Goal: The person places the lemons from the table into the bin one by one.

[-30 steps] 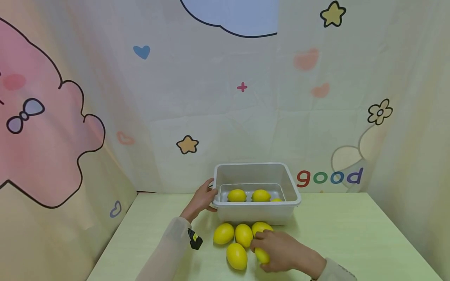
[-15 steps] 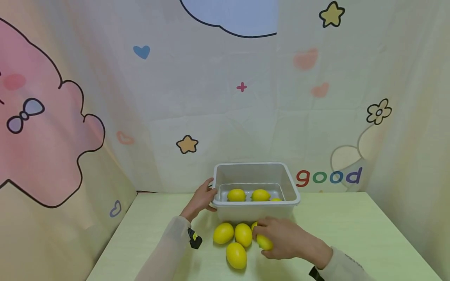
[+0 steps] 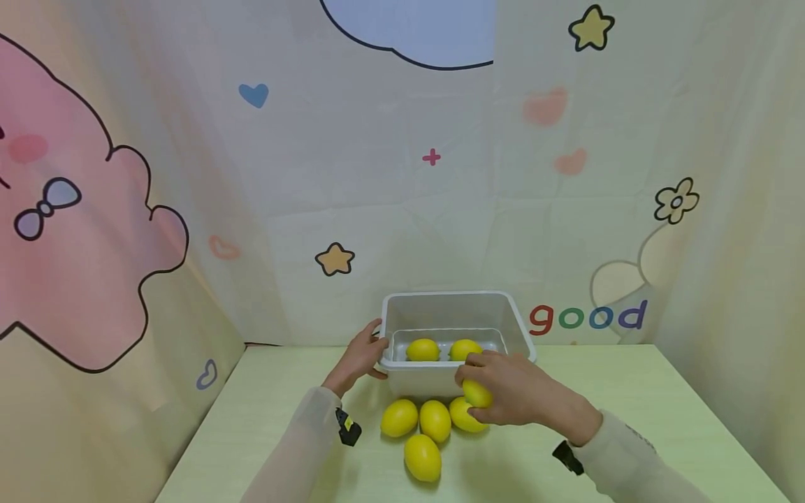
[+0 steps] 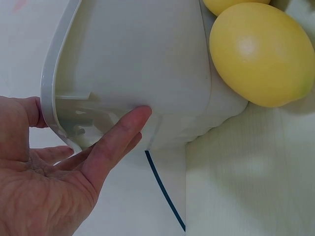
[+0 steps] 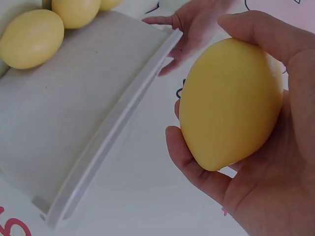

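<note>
A white plastic bin [image 3: 428,381] stands near the back of the table, with two yellow lemons [image 3: 423,350] visible inside. My left hand [image 3: 359,358] grips the bin's left end; in the left wrist view the thumb and fingers lie on either side of the rim [image 4: 48,78]. In front of the bin's right part, my right hand [image 3: 518,390] holds a lemon [image 3: 476,394] raised above the table. The right wrist view has this lemon [image 5: 231,103] between thumb and fingers. Several more lemons [image 3: 423,458] lie in a group before the bin.
A pale table [image 3: 251,433] spreads out on both sides of the bin. Behind it hangs a printed curtain [image 3: 402,209] with stars, hearts and the word "good". A dark device [image 3: 348,427] sits at the left wrist, another [image 3: 568,457] at the right.
My right hand has lifted a lemon from the right of the group and moved it up and forward to the bin's front. The left hand has stayed on the bin.
</note>
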